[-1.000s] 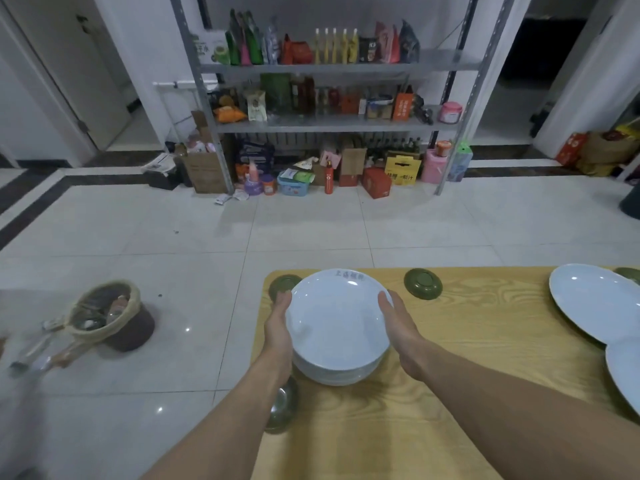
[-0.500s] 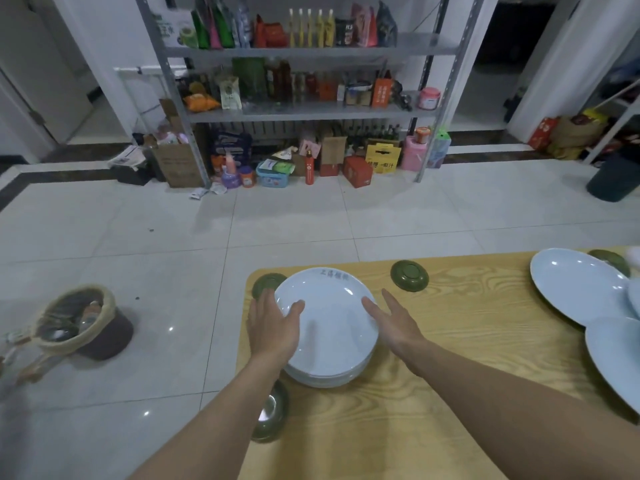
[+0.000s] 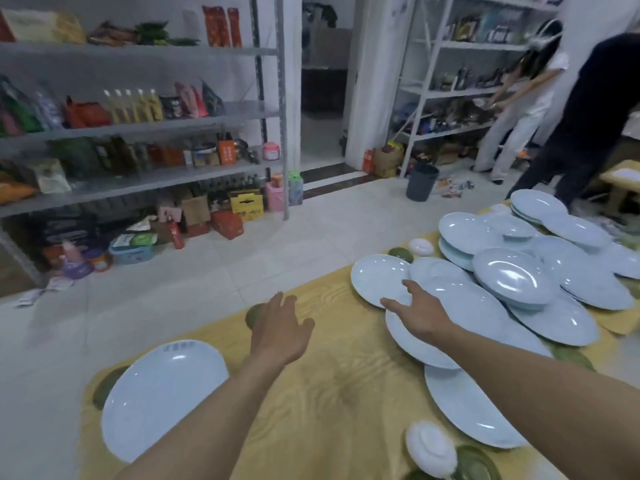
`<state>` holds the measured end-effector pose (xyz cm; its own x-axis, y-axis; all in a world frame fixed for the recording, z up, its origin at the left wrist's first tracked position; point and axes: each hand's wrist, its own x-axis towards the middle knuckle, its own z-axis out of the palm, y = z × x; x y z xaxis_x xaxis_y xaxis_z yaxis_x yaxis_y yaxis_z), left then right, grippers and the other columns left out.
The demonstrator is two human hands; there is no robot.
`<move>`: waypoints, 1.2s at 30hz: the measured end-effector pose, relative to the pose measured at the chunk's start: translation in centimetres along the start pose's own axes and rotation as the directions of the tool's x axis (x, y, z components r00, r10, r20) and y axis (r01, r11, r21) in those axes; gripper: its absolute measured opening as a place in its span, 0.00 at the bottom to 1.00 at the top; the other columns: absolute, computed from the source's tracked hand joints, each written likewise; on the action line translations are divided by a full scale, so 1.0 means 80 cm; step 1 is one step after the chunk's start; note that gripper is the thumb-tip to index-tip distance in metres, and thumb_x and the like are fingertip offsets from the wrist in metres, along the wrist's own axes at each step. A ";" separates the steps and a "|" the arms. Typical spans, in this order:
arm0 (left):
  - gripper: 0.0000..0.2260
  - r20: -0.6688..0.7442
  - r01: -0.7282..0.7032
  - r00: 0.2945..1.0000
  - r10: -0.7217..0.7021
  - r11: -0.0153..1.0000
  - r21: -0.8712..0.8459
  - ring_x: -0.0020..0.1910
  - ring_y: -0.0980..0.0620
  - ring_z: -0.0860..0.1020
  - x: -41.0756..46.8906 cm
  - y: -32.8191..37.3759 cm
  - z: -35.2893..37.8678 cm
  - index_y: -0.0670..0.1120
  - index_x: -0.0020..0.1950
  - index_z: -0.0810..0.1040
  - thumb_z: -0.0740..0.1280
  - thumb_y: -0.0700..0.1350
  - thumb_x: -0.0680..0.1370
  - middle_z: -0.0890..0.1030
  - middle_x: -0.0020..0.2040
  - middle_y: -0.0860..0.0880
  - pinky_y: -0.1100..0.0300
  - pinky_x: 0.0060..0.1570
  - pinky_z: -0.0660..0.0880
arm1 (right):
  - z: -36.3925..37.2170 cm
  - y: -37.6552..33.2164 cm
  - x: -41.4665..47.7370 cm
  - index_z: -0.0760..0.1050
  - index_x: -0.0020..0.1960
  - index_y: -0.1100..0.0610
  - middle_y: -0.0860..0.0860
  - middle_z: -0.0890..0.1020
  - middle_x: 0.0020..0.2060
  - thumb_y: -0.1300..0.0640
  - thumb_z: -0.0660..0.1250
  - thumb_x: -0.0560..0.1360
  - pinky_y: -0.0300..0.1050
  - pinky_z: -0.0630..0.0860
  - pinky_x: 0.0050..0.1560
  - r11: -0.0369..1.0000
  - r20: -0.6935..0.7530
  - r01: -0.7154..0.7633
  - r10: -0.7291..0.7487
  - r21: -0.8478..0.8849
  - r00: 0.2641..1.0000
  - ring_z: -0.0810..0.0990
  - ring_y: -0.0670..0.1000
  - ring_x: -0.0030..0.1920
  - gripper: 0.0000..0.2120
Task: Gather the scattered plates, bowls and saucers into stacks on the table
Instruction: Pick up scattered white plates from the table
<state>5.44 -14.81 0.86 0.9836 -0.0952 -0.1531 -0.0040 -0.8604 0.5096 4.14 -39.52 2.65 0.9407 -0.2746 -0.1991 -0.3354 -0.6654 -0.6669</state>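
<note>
While the finished stack [image 3: 162, 396] of pale blue plates sits at the left corner of the counter [image 3: 329, 393], pretty much right on the edge, the right side is a mess. The scattered plates [image 3: 512, 275] there are the same glossy pale blue, overlapping every which way, and some are tilted up on their neighbours. An upside-down white bowl [image 3: 431, 448] sits near the front edge, just beside a dark green saucer [image 3: 476, 464].

Half a second ago both hands were on the stack's sides. Now they're off it and the view has swung right.

The left hand [image 3: 280, 332] hovers with fingers spread, holding nothing, over bare wood. The right hand [image 3: 419, 311] is stretched flat over the nearest rims of the pile, gripping nothing. There's a decent strip of open counter between stack and pile.
</note>
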 end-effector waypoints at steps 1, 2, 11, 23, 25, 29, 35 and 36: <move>0.27 0.022 -0.025 0.999 0.025 1.000 -0.006 0.78 0.47 0.54 0.004 0.028 0.010 0.49 0.78 0.59 0.59 0.55 0.80 0.53 0.80 0.49 0.51 0.72 0.59 | -0.025 0.017 -0.001 0.57 0.78 0.55 0.54 0.65 0.75 0.41 0.66 0.76 0.49 0.62 0.69 1.000 -0.029 -0.027 0.027 0.008 0.999 0.64 0.57 0.74 0.37; 0.27 0.042 -0.046 0.998 0.047 0.999 -0.028 0.78 0.48 0.54 0.008 0.054 0.020 0.49 0.78 0.58 0.59 0.54 0.80 0.53 0.80 0.49 0.51 0.73 0.59 | -0.048 0.034 -0.001 0.57 0.78 0.56 0.54 0.65 0.75 0.41 0.66 0.76 0.49 0.62 0.69 0.998 -0.055 -0.052 0.053 0.023 0.997 0.64 0.57 0.74 0.37; 0.28 0.115 -0.139 0.983 0.145 0.988 -0.063 0.77 0.47 0.55 0.069 0.237 0.119 0.49 0.78 0.59 0.61 0.54 0.79 0.55 0.79 0.49 0.51 0.72 0.61 | -0.198 0.176 0.051 0.60 0.76 0.58 0.55 0.68 0.73 0.45 0.70 0.75 0.48 0.65 0.69 0.953 -0.167 -0.198 0.239 0.230 0.957 0.67 0.57 0.72 0.36; 0.26 0.207 0.239 0.962 -0.176 0.910 -0.338 0.65 0.42 0.72 0.163 0.328 0.268 0.44 0.74 0.66 0.68 0.46 0.77 0.72 0.68 0.43 0.55 0.59 0.70 | -0.212 0.319 0.184 0.74 0.61 0.60 0.56 0.79 0.56 0.56 0.70 0.75 0.43 0.71 0.49 0.874 0.034 -0.418 0.423 0.247 0.905 0.76 0.55 0.52 0.17; 0.25 0.244 0.336 0.936 -0.255 0.856 -0.393 0.62 0.42 0.74 0.174 0.327 0.288 0.43 0.72 0.67 0.69 0.43 0.76 0.75 0.64 0.44 0.56 0.56 0.71 | -0.199 0.336 0.199 0.73 0.63 0.61 0.57 0.79 0.57 0.58 0.70 0.74 0.43 0.71 0.49 0.864 0.065 -0.440 0.438 0.244 0.896 0.77 0.57 0.55 0.19; 0.18 0.331 0.512 0.858 -0.392 0.698 -0.500 0.50 0.38 0.79 0.189 0.323 0.322 0.40 0.61 0.73 0.69 0.37 0.72 0.77 0.47 0.44 0.45 0.53 0.80 | -0.181 0.361 0.222 0.75 0.55 0.63 0.58 0.79 0.52 0.62 0.73 0.70 0.54 0.79 0.56 0.831 0.105 -0.500 0.490 0.242 0.865 0.79 0.61 0.55 0.15; 0.22 0.309 0.639 0.761 -0.570 0.741 -0.206 0.62 0.43 0.74 0.196 0.310 0.339 0.42 0.66 0.70 0.70 0.44 0.74 0.73 0.64 0.41 0.53 0.62 0.74 | -0.164 0.362 0.239 0.80 0.48 0.73 0.58 0.80 0.36 0.73 0.69 0.68 0.44 0.81 0.35 0.825 0.149 -0.497 0.475 0.269 0.867 0.76 0.54 0.35 0.09; 0.24 0.301 0.660 0.744 -0.596 0.726 -0.194 0.64 0.43 0.73 0.197 0.310 0.337 0.42 0.68 0.68 0.70 0.44 0.74 0.71 0.66 0.40 0.53 0.63 0.73 | -0.160 0.359 0.238 0.80 0.48 0.73 0.58 0.80 0.37 0.74 0.68 0.69 0.41 0.80 0.32 0.823 0.153 -0.498 0.474 0.275 0.867 0.75 0.54 0.34 0.08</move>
<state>15.98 -51.17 -11.73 0.6801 0.2912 -0.6728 0.6813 -0.5901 0.4332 11.81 -72.77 -11.07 0.6644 -0.4475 -0.5986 -0.7305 -0.2199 -0.6465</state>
